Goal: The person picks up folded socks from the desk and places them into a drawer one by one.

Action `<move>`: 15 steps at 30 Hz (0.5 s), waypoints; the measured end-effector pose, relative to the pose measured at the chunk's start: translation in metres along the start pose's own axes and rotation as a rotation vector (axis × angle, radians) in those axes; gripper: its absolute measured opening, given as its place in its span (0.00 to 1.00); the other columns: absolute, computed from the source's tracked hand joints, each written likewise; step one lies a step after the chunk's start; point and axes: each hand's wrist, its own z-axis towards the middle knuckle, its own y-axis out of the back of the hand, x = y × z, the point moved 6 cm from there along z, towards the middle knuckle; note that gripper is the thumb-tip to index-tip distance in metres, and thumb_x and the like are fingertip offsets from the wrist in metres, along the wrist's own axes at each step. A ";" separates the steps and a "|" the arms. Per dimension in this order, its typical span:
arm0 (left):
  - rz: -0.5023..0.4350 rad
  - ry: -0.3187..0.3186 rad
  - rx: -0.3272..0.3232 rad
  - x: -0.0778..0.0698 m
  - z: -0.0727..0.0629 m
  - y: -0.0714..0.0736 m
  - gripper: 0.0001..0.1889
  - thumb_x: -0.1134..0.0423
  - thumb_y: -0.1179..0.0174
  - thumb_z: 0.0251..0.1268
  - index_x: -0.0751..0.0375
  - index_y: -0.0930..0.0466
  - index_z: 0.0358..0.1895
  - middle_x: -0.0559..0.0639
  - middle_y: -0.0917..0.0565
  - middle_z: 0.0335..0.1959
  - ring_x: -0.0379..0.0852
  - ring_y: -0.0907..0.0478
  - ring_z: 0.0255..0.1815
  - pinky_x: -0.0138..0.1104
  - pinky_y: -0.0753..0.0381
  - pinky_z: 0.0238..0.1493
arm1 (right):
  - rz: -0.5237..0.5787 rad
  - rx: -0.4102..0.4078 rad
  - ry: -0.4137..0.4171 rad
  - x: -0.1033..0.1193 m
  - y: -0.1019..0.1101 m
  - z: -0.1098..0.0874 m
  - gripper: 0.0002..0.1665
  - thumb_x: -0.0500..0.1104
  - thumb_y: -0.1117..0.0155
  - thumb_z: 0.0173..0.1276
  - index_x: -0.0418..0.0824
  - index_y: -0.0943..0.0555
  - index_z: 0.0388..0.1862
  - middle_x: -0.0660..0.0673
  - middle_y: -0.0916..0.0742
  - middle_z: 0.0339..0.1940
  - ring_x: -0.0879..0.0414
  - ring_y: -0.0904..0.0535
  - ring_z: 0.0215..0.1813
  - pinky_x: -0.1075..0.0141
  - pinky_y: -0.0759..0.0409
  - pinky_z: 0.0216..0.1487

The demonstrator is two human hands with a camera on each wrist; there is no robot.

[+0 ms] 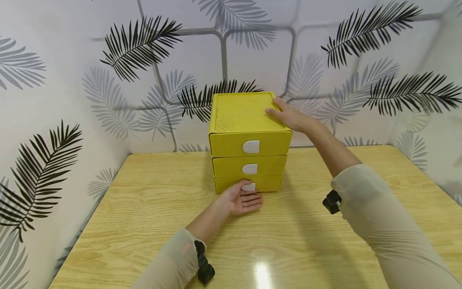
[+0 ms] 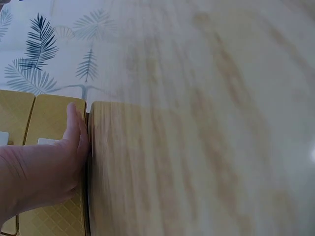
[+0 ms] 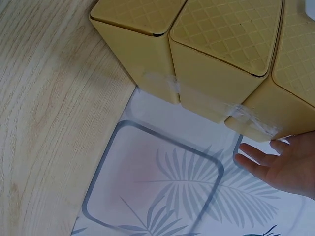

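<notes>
A yellow three-drawer storage box [image 1: 242,110] stands on the wooden table against the wall, with a white tab on each drawer front. My left hand [image 1: 236,200] is at the bottom drawer [image 1: 268,183], palm turned up and fingers extended along its lower edge. Its thumb lies by the lowest white tab [image 1: 250,187]; the left wrist view shows the hand [image 2: 51,169] against the drawer fronts. On the box's top right edge rests my right hand [image 1: 291,117], fingers spread. In the right wrist view that hand [image 3: 293,167] has loosely extended fingers near the box's side.
The wooden table [image 1: 155,224] spreads out in front of the box and to both sides. Behind it rises a wall [image 1: 252,52] with a leaf pattern. Clear tape [image 3: 241,112] runs across the side of the box.
</notes>
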 end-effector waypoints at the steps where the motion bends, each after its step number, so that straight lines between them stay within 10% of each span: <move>1: -0.002 0.001 -0.001 0.000 0.000 0.001 0.27 0.56 0.45 0.64 0.75 0.33 0.59 0.67 0.29 0.57 0.59 0.31 0.58 0.46 0.29 0.54 | -0.003 0.003 -0.001 0.000 0.000 0.000 0.42 0.56 0.62 0.74 0.32 0.62 0.73 0.35 0.57 0.73 0.44 0.64 0.72 0.52 0.63 0.68; 9: 0.048 0.038 0.074 0.002 -0.006 0.004 0.31 0.53 0.47 0.67 0.74 0.41 0.63 0.68 0.31 0.59 0.60 0.33 0.59 0.47 0.30 0.54 | 0.014 0.024 0.010 0.000 -0.002 0.000 0.43 0.56 0.61 0.74 0.33 0.63 0.73 0.35 0.57 0.73 0.44 0.64 0.72 0.51 0.63 0.68; 15: 0.253 0.051 0.171 -0.012 -0.022 0.020 0.29 0.56 0.53 0.71 0.75 0.43 0.65 0.69 0.34 0.61 0.62 0.35 0.61 0.45 0.29 0.54 | 0.264 0.059 -0.063 -0.010 -0.005 -0.002 0.46 0.64 0.65 0.72 0.42 0.71 0.73 0.45 0.65 0.73 0.54 0.72 0.71 0.53 0.67 0.68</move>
